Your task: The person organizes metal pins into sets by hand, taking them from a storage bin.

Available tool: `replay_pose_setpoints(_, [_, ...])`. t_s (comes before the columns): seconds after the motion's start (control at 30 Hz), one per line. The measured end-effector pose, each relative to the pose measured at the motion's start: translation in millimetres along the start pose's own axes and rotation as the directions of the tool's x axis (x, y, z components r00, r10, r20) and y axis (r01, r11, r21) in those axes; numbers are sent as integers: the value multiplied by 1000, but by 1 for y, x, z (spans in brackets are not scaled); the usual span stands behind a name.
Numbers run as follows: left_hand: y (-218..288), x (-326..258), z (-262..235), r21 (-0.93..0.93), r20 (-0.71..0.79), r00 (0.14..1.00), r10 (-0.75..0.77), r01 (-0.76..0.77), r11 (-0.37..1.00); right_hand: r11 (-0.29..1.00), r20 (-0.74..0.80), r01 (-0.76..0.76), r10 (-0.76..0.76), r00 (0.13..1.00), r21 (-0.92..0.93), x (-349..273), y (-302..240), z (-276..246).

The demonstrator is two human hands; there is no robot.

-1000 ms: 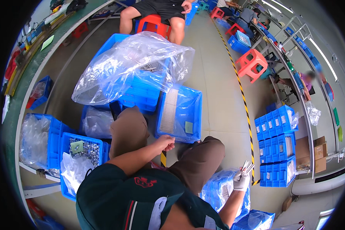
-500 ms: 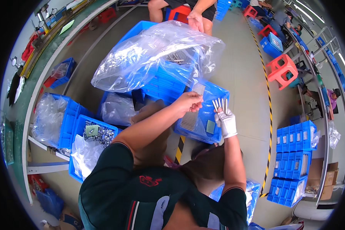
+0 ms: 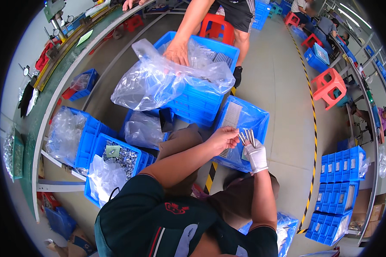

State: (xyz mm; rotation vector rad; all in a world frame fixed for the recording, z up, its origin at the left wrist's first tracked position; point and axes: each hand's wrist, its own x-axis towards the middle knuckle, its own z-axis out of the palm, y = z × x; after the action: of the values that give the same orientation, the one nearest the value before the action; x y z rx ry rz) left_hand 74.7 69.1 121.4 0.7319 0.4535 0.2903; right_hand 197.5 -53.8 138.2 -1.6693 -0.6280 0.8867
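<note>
My right hand, in a white glove, grips several slim metal pins that fan upward from its fingers. Close against them on the left is my bare left hand, thumb and fingertips pinched together; whatever is between them is too small to make out. Both hands are over the near side of a blue bin lined with clear plastic. Inside that bin, a long row of similar pins lies packed side by side along the left wall.
Beyond stands a stack of blue bins, where a co-worker's hand presses on a clear plastic bag. A bin of small metal parts sits at left. More stacked bins and a red stool stand right.
My left hand has moved from the pin row to the pins in my right hand. The co-worker has reached in, and the bag lies lower, uncovering more of the far bin. The view has shifted.
</note>
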Motion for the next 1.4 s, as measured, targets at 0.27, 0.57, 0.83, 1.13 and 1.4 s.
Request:
replay_pose_setpoints(0.27, [0,-2,0,229,-42,997,60,-49,972,969,20,115,-113,993,-220,-10,-8,-5])
replay_pose_setpoints(0.57, [1,-6,-1,270,-15,998,64,-58,961,937,-12,178,-191,982,-301,-16,-2,-4])
replay_pose_setpoints(0.83, [-2,-3,1,311,-59,992,108,-85,947,980,-12,109,-112,994,-165,-10,5,-1])
replay_pose_setpoints(1.13, [-5,0,6,307,-69,993,92,-67,949,996,-29,13,-16,999,-87,-4,13,-6])
replay_pose_setpoints(1.4, [-18,-15,15,318,-99,950,296,-252,914,999,79,-3,-1,997,51,-15,10,-8])
